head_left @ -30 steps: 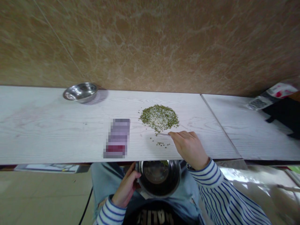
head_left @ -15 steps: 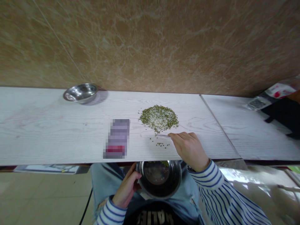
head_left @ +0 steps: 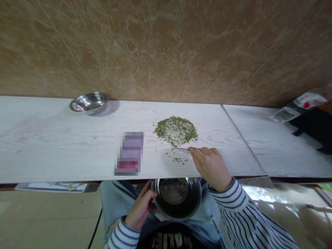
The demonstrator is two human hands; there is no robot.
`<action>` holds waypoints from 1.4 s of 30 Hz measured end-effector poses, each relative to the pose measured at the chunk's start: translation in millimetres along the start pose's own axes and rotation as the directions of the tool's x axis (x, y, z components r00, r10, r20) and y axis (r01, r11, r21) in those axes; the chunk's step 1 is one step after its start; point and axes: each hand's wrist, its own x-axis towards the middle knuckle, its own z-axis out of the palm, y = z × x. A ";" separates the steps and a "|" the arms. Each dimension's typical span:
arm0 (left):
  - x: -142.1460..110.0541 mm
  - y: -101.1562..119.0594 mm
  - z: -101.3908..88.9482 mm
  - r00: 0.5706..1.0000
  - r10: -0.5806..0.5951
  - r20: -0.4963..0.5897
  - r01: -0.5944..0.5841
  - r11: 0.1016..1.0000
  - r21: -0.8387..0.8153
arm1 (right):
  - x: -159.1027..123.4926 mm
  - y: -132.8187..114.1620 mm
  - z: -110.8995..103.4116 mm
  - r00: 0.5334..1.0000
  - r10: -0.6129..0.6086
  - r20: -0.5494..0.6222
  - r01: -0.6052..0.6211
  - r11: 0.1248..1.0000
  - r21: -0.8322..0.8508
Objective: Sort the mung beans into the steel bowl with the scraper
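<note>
Grip: we pinch a thin tool (head_left: 183,149) in our right hand (head_left: 211,167); our left hand (head_left: 141,207) clasps the basin (head_left: 178,211), thumb at the rim.
Right arm: reaching over the table (head_left: 64,148), knuckles up, fingers curled, tool pointing left.
Left arm: low, below the table's edge.
Grains (head_left: 175,129): a rough oval heap, green mixed with white, just beyond the tool's tip; green strays lie nearer us.
Basin: round, shiny metal, over our lap, green bits inside.
Table: white, wood-grained.
Bowl (head_left: 89,103): shallow, shiny metal, near the veined brown wall (head_left: 166,52).
</note>
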 end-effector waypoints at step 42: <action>0.0 1.0 -7.7 1.000 0.020 0.005 -0.020 0.999 0.037 | 8.9 -1.1 1.4 0.998 -0.054 0.026 0.052 0.997 0.050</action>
